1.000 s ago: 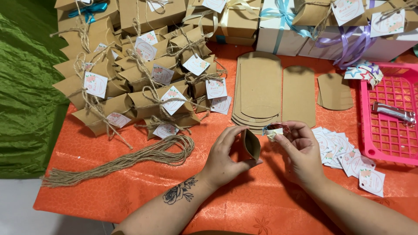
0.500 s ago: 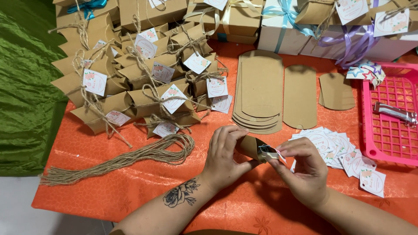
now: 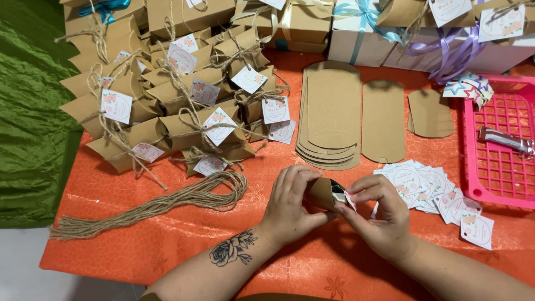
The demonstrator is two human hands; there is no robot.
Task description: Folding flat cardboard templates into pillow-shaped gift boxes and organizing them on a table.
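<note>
Our left hand (image 3: 290,203) wraps around a small kraft pillow box (image 3: 322,192), fingers closed over its body, while our right hand (image 3: 379,214) pinches at its open end, thumb and fingertips pressed together on a small pale item (image 3: 341,194) tucked at the mouth; what that item is we cannot tell. The box sits lifted just above the orange tabletop (image 3: 167,245), between both hands and near the front edge. We judge the box light and thin-walled, stiff along its creases yet easy to dent on its curved faces, so the safest hold seems to be along the long side edges, leaving the end flaps free to fold. Just right of our right hand lies a spread of printed paper tags (image 3: 432,189), close enough to be brushed aside. To the left, a bundle of jute twine (image 3: 167,203) trails across the cloth. Beyond the hands, a stack of flat box blanks (image 3: 329,111) lies well apart, with a heap of tied pillow boxes (image 3: 178,111) on the left and a pink plastic basket (image 3: 496,167) at the right edge. Open room lies mainly in front of the hands.
</note>
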